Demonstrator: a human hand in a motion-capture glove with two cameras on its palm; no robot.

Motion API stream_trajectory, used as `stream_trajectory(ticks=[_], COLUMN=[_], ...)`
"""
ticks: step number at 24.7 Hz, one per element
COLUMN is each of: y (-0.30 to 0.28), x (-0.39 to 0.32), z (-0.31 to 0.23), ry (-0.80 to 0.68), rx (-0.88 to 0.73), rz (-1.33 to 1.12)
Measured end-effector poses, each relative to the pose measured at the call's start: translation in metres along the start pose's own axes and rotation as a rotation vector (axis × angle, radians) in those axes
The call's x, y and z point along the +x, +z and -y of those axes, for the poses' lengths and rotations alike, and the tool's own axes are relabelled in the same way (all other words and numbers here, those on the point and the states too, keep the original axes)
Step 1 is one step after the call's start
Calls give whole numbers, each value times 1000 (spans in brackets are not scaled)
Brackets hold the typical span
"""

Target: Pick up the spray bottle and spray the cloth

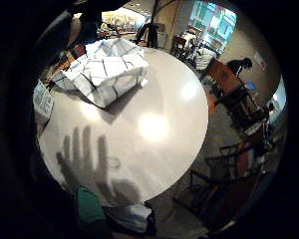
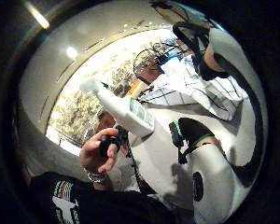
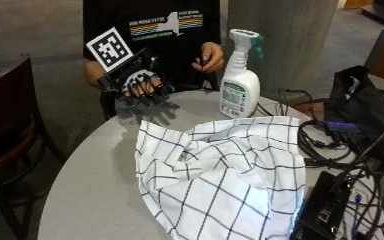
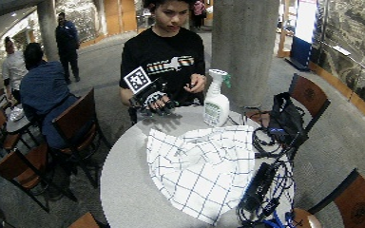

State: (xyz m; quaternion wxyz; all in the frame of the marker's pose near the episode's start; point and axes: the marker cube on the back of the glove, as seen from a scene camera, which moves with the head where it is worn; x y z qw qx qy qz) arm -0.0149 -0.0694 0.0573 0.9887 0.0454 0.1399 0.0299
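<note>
Spray bottle upright beside the empty, slack-fingered grip, well apart, cloth nearer.

A person in a black shirt stands at the far side of the round counter. The gloved right hand hovers over its far edge, fingers spread. The spray bottle stands upright to the right, behind the rumpled checked cloth.

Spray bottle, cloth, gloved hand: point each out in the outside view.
spray bottle (image 3: 238, 92): outside view, on the white body at its label.
cloth (image 3: 228, 170): outside view, middle of the checked fabric.
gloved right hand (image 3: 141, 85): outside view, back of the hand above the fingers.
</note>
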Motion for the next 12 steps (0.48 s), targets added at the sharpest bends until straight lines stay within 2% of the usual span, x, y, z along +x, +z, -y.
stream_trajectory(ticks=[6, 12], y=[0, 1], x=[24, 29], z=[-11, -14], ry=[32, 48], rx=[-68, -72], rz=[7, 13])
